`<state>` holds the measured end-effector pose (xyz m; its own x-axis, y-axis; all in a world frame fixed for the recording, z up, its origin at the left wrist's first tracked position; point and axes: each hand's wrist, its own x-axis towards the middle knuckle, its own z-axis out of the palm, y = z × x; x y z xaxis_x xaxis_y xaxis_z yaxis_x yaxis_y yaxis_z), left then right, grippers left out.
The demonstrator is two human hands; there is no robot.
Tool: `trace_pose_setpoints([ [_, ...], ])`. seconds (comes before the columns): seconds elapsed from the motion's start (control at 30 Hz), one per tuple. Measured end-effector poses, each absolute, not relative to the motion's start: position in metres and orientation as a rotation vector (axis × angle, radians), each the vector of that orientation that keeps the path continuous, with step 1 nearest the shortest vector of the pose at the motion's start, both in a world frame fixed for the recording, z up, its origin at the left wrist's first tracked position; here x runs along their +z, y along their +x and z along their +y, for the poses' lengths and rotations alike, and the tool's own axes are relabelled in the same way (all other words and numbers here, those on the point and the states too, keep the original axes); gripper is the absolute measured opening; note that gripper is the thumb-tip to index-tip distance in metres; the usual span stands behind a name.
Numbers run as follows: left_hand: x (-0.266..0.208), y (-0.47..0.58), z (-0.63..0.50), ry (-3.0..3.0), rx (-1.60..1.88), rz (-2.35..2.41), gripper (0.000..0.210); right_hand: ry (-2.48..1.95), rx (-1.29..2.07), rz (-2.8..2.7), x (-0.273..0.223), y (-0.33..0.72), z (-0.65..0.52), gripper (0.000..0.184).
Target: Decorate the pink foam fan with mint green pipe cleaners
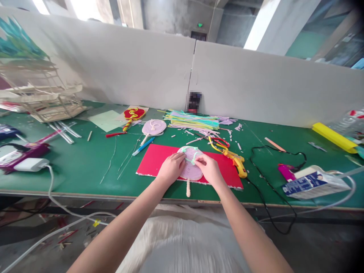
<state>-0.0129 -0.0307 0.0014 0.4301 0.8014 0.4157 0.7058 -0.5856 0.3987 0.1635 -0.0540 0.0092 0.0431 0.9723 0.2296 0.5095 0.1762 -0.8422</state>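
A round lilac fan (pixel 191 171) of coiled pipe cleaner, with a pale handle pointing toward me, lies on a red board (pixel 153 159). My left hand (pixel 172 167) is closed at the fan's left edge, fingertips on its face. In a pinch at the upper right of the fan, my right hand (pixel 209 167) holds a mint-green pipe cleaner (pixel 194 158) that curves over the lilac surface. More mint green shows along the fan's top. The fingers partly cover both sides of the fan.
Behind the board lie a second lilac fan (pixel 154 127), a red-and-yellow piece (pixel 134 113) and a pile of pipe cleaners (pixel 193 120). Scissors (pixel 220 143) and a yellow glue gun (pixel 237 162) are at the right. A blue pen (pixel 143 146) sits left; cables and a carton (pixel 315 184) lie further out.
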Motion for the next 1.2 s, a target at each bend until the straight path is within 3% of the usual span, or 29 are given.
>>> trace_pose_setpoints([
  [0.23,0.001,-0.012,-0.031,2.551,0.87,1.343,0.032,-1.381,0.823,-1.462,0.008,0.171,-0.043,0.018],
  [0.6,0.002,-0.012,-0.03,2.555,0.857,1.353,0.031,-1.369,0.793,-1.532,0.017,0.17,-0.024,0.01],
  [0.87,0.008,-0.011,-0.036,2.73,0.627,1.385,0.046,-1.326,0.912,-1.746,0.026,0.173,-0.027,0.01],
  [1.03,0.011,-0.012,-0.036,2.806,0.529,1.367,0.041,-1.334,0.949,-1.773,0.027,0.172,-0.031,0.011],
  [1.2,0.01,-0.012,-0.035,2.766,0.571,1.354,0.039,-1.416,0.678,-1.753,0.025,0.173,-0.042,0.008],
])
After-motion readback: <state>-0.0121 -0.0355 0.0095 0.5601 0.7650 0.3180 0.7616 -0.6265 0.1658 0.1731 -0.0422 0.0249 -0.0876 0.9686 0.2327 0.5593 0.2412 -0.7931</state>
